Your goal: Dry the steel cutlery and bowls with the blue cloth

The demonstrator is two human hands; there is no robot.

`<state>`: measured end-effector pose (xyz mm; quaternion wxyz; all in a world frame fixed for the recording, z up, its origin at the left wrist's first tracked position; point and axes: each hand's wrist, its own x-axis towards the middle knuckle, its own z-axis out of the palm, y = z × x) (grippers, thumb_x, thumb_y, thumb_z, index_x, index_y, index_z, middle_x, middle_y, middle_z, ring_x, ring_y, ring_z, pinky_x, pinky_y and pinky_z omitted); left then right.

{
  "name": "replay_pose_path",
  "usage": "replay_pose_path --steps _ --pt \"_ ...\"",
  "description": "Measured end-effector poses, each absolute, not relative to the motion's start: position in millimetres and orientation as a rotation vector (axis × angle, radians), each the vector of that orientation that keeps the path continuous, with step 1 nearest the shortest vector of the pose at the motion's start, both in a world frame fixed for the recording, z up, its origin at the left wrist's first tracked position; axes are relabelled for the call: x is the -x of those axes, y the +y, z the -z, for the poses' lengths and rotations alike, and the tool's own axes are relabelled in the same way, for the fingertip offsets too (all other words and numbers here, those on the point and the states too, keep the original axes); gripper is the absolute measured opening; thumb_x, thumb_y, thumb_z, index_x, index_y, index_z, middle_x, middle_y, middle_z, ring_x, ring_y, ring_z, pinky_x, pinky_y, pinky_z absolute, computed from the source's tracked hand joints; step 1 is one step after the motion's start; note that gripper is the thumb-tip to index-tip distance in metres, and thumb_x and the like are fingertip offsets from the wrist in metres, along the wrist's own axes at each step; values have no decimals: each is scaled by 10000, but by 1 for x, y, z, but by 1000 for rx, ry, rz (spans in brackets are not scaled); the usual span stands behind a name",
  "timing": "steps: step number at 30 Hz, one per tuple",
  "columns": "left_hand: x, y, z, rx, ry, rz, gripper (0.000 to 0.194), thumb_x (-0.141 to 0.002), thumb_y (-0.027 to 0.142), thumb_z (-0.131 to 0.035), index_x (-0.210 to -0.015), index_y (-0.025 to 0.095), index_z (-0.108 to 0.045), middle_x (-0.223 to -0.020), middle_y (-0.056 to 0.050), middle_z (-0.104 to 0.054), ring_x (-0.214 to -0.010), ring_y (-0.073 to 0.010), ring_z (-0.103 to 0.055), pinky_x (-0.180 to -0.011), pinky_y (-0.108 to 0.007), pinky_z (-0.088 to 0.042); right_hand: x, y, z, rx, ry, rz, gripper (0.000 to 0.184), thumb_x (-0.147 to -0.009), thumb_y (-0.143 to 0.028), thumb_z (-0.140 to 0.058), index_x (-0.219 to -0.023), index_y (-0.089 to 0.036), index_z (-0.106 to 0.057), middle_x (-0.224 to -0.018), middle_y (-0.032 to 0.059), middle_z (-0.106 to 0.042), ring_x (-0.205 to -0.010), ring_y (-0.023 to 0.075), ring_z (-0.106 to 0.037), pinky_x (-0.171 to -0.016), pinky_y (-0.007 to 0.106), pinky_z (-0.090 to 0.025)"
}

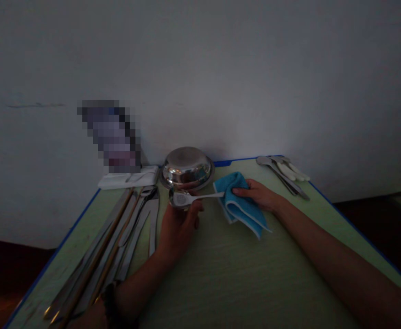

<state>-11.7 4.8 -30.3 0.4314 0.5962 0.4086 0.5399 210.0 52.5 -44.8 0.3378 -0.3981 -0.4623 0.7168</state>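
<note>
A metal spoon is held level above the table, its bowl toward the left and its handle pointing right. My left hand is closed on it near the bowl, the fingers partly hidden. In my right hand is a folded blue cloth with pale edging, pinched under the thumb. The spoon's handle end meets the cloth; whether the cloth wraps round it I cannot tell. Just behind my left hand, a shiny metal bowl sits upside down.
Long metal utensils and wooden-looking sticks lie along the left side of the green table. Several spoons, some with white handles, lie at the back right. A white holder stands at the back left, near the wall.
</note>
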Motion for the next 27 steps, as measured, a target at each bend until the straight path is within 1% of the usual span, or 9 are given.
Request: replay_pose_path --steps 4,7,10,12,16,18,21,24,27 --pt "15 3 32 -1648 1188 -1130 228 -825 287 -541 -999 156 -612 -601 30 -529 -445 -64 -458 -407 -172 -381 -210 52 44 1043 -1243 -1874 243 -667 -320 -707 -843 -158 -661 -780 14 -712 -635 106 -651 -642 240 -520" --pt "16 2 33 -1664 1139 -1143 222 -844 304 -505 -967 160 -619 -673 10 -564 -481 -72 -484 -436 -181 -409 -209 52 45 1033 -1254 -1883 234 -678 -314 -700 -850 -161 -661 -767 12 -713 -633 108 -654 -635 236 -524" --pt "16 4 34 -1562 1097 -1291 267 -881 361 -425 -926 163 -598 -804 -28 -584 -625 -118 -550 -471 -201 -448 -208 52 45 1022 -1202 -1881 224 -674 -313 -702 -830 -159 -660 -745 14 -711 -624 108 -654 -631 232 -526" --pt "16 5 35 -1492 1131 -1377 295 -893 388 -392 -863 165 -584 -809 -31 -577 -660 -129 -549 -505 -216 -460 -207 52 45 1023 -1129 -1872 218 -668 -325 -705 -803 -161 -657 -732 16 -709 -608 112 -652 -622 234 -529" --pt "15 5 33 -1424 1063 -1383 331 -901 412 -365 -727 170 -511 -722 -9 -546 -594 -114 -509 -559 -235 -447 -206 53 46 1021 -1000 -1838 201 -685 -328 -690 -805 -172 -649 -720 20 -708 -612 131 -658 -621 252 -540" --pt "14 3 31 -1428 1025 -1321 345 -902 409 -356 -674 176 -469 -668 -6 -540 -597 -120 -506 -549 -228 -429 -204 54 46 1005 -943 -1804 190 -712 -330 -666 -812 -169 -644 -737 29 -709 -635 143 -663 -659 273 -544" --pt "13 1 29 -1473 1070 -1145 354 -909 375 -339 -627 183 -434 -542 25 -492 -509 -105 -460 -479 -204 -376 -202 56 47 961 -839 -1755 214 -761 -366 -610 -846 -172 -633 -799 42 -711 -748 166 -672 -775 310 -530" --pt "14 -1 27 -1593 1155 -993 375 -911 337 -335 -595 178 -459 -465 47 -452 -441 -87 -415 -442 -187 -334 -201 58 46 938 -751 -1751 274 -812 -421 -525 -910 -182 -615 -851 46 -708 -882 175 -655 -865 331 -494" --pt "13 -2 24 -1636 1225 -925 373 -906 330 -337 -592 179 -470 -433 56 -450 -409 -84 -404 -423 -180 -326 -202 59 44 920 -734 -1769 336 -838 -473 -450 -949 -192 -597 -887 46 -703 -944 176 -636 -898 346 -473"
